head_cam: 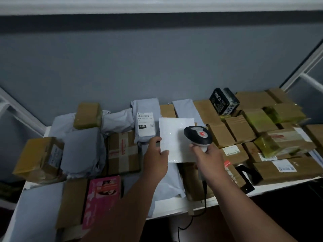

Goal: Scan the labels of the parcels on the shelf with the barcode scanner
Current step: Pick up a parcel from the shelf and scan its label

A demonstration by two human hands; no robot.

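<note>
Wall (pixel 157 67): plain grey-blue, rising beyond the hands behind the shelving.
Upper band (pixel 157 21): dark stripe under a pale strip, high above.
Frame (pixel 304 74): white metal bars slanting right of the hands; similar bars left.
Light: dim, even.

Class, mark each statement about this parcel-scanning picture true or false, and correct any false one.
1. The right hand grips the barcode scanner. True.
2. The left hand holds a pink box. False: it holds the white padded envelope; the pink box lies on the shelf.
3. The scanner has a cable. True.
4. The black box lies at the shelf's front edge. False: it sits at the back, atop brown boxes.
</note>
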